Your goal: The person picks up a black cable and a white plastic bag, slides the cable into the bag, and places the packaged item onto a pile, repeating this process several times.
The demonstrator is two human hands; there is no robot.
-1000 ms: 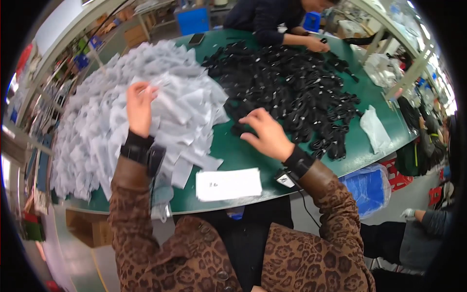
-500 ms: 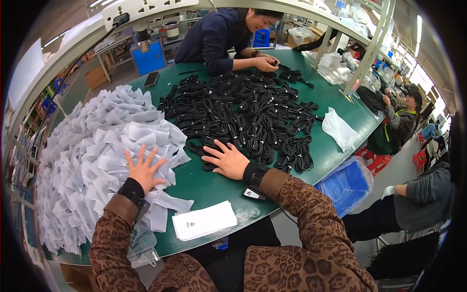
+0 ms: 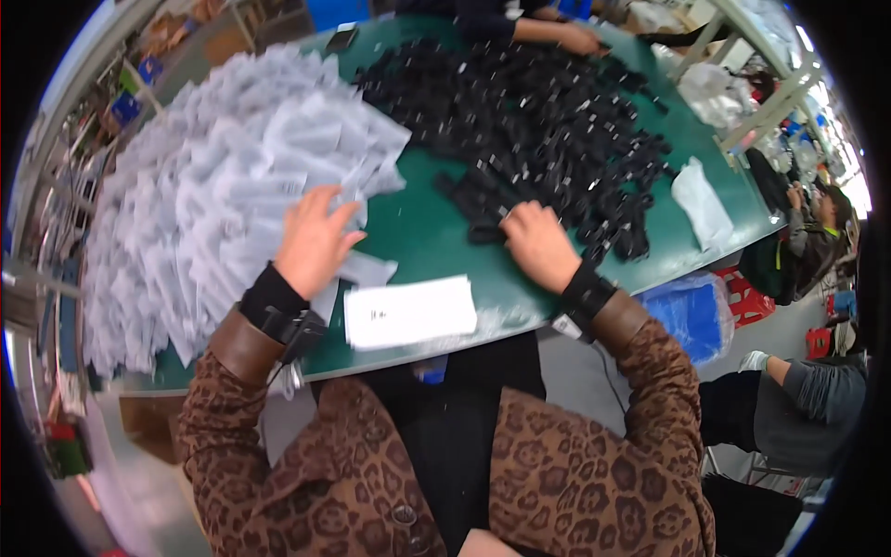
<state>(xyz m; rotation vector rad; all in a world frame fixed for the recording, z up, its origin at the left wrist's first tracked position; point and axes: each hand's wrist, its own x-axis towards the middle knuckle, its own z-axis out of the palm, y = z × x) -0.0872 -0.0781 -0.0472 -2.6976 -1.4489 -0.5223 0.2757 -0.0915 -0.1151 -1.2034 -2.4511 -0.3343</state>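
My left hand point(image 3: 316, 239) is over the near edge of a large heap of frosted white plastic bags point(image 3: 241, 176). Its thumb stands apart from the bent fingers, and I see nothing held between them. On the right, my right hand point(image 3: 541, 246) curls its fingers around the near end of a coiled black cable bundle point(image 3: 483, 223). That bundle lies at the front of a wide pile of similar tied black cables point(image 3: 538, 121). Below and between my hands rests a stack of white printed paper sheets point(image 3: 408, 314). Motion blurs the picture somewhat.
Everything lies on a green table point(image 3: 422, 200). Across it, a co-worker's hand point(image 3: 580, 39) reaches to the cables. A phone point(image 3: 342, 39) sits at the far edge, a white bag point(image 3: 703, 204) at the right. Beside the table stands a plastic-lined blue bin point(image 3: 689, 317).
The view has tilted down. My left hand's spread fingers have drawn in and bent. My right hand has turned and closed its fingers on a cable bundle at the pile's front.
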